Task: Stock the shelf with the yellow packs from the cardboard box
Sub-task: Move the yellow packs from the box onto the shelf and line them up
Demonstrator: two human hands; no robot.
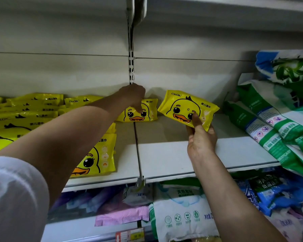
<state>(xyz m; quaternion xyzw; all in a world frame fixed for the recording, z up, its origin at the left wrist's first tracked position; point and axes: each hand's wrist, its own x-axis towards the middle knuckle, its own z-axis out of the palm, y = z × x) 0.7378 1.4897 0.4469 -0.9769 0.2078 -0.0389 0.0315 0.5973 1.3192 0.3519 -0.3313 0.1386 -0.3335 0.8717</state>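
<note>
My right hand (pixel 200 137) pinches a yellow duck-face pack (pixel 185 108) by its lower edge, thumb on the front, and holds it tilted above the white shelf (pixel 173 159). My left hand (pixel 133 96) reaches to the back of the shelf and rests its fingers on top of a second yellow pack (pixel 147 114) that stands upright against the back wall. Several more yellow packs (pixel 24 116) lie stacked on the left part of the shelf, and one (pixel 98 154) stands at the front. The cardboard box is out of view.
Green and white bags (pixel 269 123) lean on the shelf's right side, with a blue and green bag (pixel 287 67) above them. A slotted metal upright (pixel 131 67) runs up the back wall. The lower shelf holds white, pink and blue packages (pixel 182 215).
</note>
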